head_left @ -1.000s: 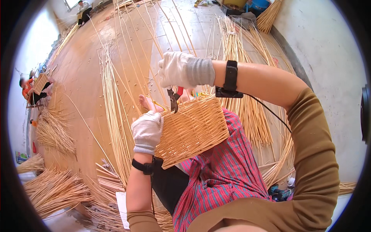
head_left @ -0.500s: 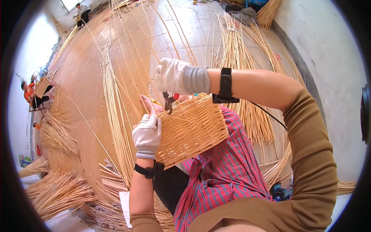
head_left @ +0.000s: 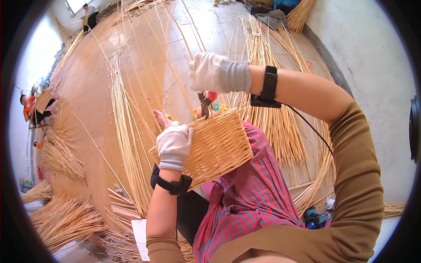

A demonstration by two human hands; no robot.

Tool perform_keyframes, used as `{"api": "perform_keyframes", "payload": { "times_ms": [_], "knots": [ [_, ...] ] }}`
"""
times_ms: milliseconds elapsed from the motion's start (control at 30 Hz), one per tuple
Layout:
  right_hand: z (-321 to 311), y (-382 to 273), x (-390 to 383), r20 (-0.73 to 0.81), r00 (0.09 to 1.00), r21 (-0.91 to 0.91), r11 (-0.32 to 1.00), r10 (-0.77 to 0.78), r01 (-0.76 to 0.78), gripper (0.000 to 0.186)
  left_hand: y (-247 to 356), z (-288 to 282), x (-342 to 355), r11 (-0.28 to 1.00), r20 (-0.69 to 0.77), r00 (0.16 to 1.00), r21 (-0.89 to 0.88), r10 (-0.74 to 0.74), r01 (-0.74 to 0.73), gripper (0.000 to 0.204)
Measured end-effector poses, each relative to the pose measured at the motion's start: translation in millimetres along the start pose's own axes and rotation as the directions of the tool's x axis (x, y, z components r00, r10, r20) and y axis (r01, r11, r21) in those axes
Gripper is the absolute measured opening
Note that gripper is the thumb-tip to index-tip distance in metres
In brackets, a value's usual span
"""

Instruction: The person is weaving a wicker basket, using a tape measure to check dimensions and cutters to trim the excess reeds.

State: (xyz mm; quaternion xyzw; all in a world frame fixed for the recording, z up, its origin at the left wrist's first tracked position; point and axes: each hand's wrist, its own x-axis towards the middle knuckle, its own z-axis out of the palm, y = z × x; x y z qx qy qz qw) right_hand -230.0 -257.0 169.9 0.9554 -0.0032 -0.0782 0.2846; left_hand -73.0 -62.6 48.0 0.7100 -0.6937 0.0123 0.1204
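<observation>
Fingers (head_left: pixel 175 138) of my gloved left hand (head_left: pixel 174 147) curl flat against the side of the woven wicker basket (head_left: pixel 217 147), which rests tilted on my lap. My gloved right hand (head_left: pixel 217 72), closed around red-handled cutters (head_left: pixel 205 103), hangs above the basket rim among upright willow rods (head_left: pixel 175 57).
</observation>
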Motion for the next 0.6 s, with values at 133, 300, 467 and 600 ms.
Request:
{"api": "perform_keyframes", "payload": {
  "times_ms": [133,300,467,600],
  "knots": [
    [10.8,-13.2,9.6,0.04,0.998,-0.037,0.998,0.044,-0.042,0.009,0.9,4.5,1.0,1.0,-0.015,1.0,0.004,0.018,-0.018,0.025],
    [22.6,-15.6,13.0,-0.033,0.995,-0.036,0.995,0.097,-0.098,0.019,2.5,14.8,-2.6,0.997,-0.103,0.994,0.071,0.024,-0.017,0.024],
    [33.1,-18.3,7.4,-0.088,0.989,-0.018,0.992,0.119,-0.121,0.023,0.7,18.0,-4.2,1.0,-0.135,0.991,0.025,0.022,-0.019,0.026],
    [30.4,-39.3,1.4,0.006,0.974,-0.084,0.971,0.226,-0.225,0.03,13.6,8.6,-9.0,0.992,-0.009,0.997,0.102,-0.072,0.073,0.029]
  ]
}}
